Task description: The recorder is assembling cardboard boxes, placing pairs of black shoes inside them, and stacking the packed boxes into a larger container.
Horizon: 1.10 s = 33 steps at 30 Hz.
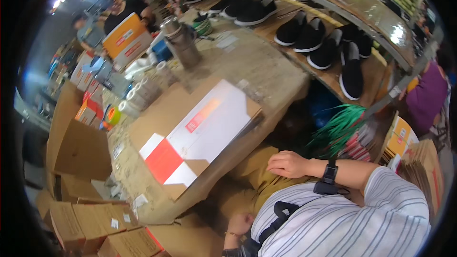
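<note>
My right hand (288, 164) rests on my thigh in mustard-coloured trousers (259, 173). Its fingers are curled together, and nothing shows in them. Low beside my other leg hangs my left hand (239, 223), with its fingers mostly hidden. In front of me, a flattened shoe-box blank (209, 123), white and red with brown card edges, lies on the worktable (266, 69). Neither hand touches it. More brown card sticks out from under the blank.
Black slip-on shoes (309, 35) line a rack at the far right. A steel flask (181, 40) and white rolls (138, 96) stand on the table. Cartons (81, 223) are stacked at left; green strips (340, 123) hang at right. Other people work nearby.
</note>
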Tool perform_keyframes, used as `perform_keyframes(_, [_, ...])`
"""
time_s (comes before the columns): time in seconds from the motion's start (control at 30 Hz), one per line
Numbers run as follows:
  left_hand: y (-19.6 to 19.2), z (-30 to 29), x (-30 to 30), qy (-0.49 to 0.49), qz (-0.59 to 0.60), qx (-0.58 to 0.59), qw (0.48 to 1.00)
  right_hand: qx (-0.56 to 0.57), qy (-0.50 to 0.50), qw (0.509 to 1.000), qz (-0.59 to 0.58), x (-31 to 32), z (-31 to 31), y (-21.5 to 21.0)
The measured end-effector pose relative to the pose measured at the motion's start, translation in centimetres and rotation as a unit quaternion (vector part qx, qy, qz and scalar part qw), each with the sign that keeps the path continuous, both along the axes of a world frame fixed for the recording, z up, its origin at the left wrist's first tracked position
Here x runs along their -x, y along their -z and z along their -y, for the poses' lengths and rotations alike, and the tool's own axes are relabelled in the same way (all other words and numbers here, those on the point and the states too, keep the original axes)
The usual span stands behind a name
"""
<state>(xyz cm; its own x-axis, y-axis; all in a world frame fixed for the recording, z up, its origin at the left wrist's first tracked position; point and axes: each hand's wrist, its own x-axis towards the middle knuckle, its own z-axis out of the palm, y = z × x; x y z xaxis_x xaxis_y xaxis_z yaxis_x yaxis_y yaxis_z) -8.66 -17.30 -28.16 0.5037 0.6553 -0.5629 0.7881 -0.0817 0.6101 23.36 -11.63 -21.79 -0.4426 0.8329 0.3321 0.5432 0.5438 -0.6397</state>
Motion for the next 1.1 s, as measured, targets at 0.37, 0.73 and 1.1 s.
perform_keyframes(0.37, [2.3, -6.0, 0.2, 0.035, -0.016, -0.155, 0.987, 0.124, 0.21, 0.963, 0.113, -8.5, 11.2, 1.7])
perform_keyframes(0.73, [6.2, -9.2, -0.8, 0.226, -0.269, -0.12, 0.928, 0.691, 0.409, 0.559, 0.207, -9.5, 40.6, 13.7])
perform_keyframes(1.1, [3.7, -11.0, 1.5, 0.173, -0.086, 0.135, 0.972, 0.646, 0.448, 0.59, 0.184, -8.1, 39.3, 17.4])
